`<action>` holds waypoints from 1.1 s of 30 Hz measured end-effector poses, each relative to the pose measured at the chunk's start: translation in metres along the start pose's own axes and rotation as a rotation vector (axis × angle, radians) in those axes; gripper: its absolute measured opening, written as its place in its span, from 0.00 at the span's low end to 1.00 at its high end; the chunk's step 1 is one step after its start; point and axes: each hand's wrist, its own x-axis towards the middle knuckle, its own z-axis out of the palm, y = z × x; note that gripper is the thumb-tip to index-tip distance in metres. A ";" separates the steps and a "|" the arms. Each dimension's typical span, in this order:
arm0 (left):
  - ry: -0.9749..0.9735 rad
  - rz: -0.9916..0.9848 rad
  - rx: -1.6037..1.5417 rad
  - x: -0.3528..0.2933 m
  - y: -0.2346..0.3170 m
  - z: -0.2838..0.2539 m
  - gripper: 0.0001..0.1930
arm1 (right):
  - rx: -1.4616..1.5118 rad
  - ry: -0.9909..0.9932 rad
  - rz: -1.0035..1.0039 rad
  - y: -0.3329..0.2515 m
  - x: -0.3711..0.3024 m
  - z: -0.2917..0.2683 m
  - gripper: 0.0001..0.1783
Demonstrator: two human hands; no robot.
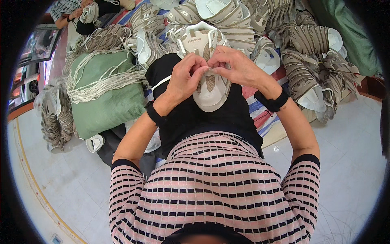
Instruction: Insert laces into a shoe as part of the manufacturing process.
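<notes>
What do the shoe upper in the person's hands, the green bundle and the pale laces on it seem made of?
Shoe upper: smooth, matte off-white panels, perhaps synthetic leather, around tan mesh, judging by its netlike texture.
Green bundle: woven fabric outside, going by its soft wrinkles; its filling is hidden.
Pale laces: probably textile cord, as the strands drape limply; the fibre is unclear.

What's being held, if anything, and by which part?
The left hand and right hand pinch close together over the middle of the pale shoe; exactly what they grip there is too small to tell.
</notes>
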 end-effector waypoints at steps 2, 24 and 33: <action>0.009 0.055 0.046 0.000 0.001 -0.001 0.03 | 0.021 0.011 -0.005 0.000 0.002 0.001 0.06; -0.355 0.502 1.012 0.041 0.008 -0.039 0.11 | -0.531 0.636 -0.234 0.030 -0.023 0.065 0.11; -0.419 0.090 0.331 0.053 -0.007 -0.082 0.08 | -0.375 0.557 -0.253 0.009 -0.029 0.055 0.08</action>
